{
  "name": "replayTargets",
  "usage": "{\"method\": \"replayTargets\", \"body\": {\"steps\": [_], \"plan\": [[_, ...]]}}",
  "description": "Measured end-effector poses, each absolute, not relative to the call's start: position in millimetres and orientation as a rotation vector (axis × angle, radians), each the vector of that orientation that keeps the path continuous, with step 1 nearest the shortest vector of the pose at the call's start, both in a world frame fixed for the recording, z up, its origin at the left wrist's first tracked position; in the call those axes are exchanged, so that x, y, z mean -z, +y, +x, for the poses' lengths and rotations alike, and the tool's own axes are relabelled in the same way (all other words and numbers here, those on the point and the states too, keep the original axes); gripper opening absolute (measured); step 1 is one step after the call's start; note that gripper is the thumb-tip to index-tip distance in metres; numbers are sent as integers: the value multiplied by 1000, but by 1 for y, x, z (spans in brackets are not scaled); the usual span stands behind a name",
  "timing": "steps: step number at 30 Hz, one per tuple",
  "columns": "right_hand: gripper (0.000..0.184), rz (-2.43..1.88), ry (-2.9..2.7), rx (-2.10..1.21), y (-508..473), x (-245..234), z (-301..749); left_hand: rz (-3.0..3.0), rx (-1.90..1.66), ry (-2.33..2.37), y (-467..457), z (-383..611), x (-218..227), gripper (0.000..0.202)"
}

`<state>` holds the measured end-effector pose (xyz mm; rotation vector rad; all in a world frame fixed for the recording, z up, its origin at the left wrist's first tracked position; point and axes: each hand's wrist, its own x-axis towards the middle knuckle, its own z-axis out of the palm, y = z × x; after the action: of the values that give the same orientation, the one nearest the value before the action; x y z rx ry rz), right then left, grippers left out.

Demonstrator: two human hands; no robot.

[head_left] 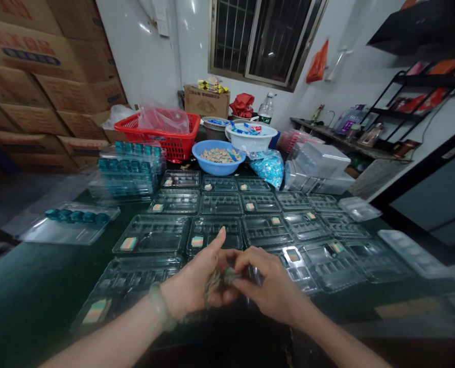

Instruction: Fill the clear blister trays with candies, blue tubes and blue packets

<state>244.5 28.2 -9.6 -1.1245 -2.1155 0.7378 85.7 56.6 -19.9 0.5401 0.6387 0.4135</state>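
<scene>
Bare forearms (112,329) lead to your half-curled left hand (196,283), cupping small blurred pieces (213,284) at six o'clock, and your right hand (271,286), fingertips pinching them. Ribbed clear-plastic trays (156,232) spread toward twelve.

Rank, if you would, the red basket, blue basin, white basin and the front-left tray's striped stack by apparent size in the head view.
1. Red basket, plainly largest.
2. Blue basin and white basin: too alike to rank.
3. Striped stack, smallest, though nearest the camera.
</scene>
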Motion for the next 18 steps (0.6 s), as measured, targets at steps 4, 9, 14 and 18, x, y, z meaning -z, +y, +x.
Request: {"method": "replayTargets", "body": {"steps": [4,9,14,18], "plan": [[6,-1195,-1842,-958,33,8,247,576,-543,763,49,84,18,54],[5,-1172,-1650,-1096,39,12,249,1024,-788,918,41,81,16,32],[3,-1155,-1541,-1080,40,20,246,1124,-827,1018,40,82,14,33],[6,-1140,-1472,-1103,40,27,242,1227,-809,1095,37,85,10,38]]}}
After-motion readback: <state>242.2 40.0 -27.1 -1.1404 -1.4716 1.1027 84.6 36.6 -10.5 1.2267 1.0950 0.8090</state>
